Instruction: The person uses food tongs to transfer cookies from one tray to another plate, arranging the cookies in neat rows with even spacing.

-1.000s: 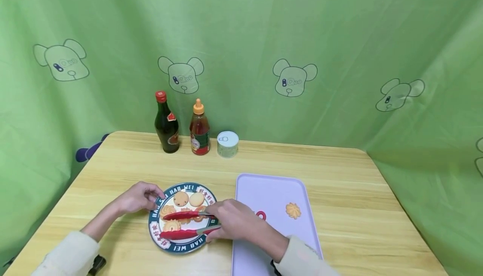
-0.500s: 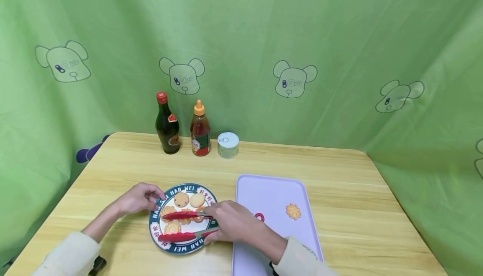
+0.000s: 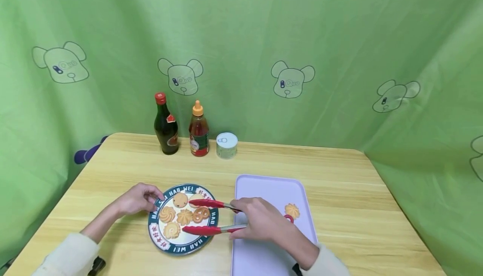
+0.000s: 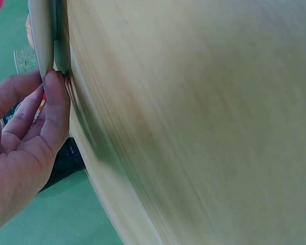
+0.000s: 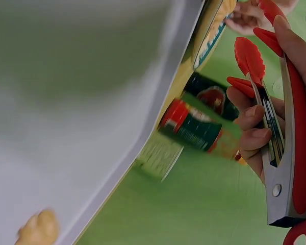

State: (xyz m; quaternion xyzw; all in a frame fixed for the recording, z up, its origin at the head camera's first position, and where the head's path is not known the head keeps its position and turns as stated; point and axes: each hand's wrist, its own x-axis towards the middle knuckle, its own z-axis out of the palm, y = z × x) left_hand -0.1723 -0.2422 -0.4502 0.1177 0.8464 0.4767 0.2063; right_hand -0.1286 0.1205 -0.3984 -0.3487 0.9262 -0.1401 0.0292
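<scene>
My left hand pinches the left rim of a round, dark-green-edged plate between thumb and fingers; the left wrist view shows the plate's edge in that pinch. On the plate lie several cookies, among them a flower-shaped cookie, a pretzel cookie and a swirled cookie. My right hand grips red-tipped metal tongs. Their two arms stand apart above the plate's right side, nothing between the tips. The upper tip partly covers a pale round cookie.
A lilac tray lies right of the plate, under my right hand, with one flower-shaped cookie on it. Along the table's back edge stand a dark bottle, a sauce bottle and a tin can. A green curtain hangs behind.
My right hand has moved right with the tongs, drawing their tips back from over the left cookies toward the plate's right side. My left hand stays at the rim.
</scene>
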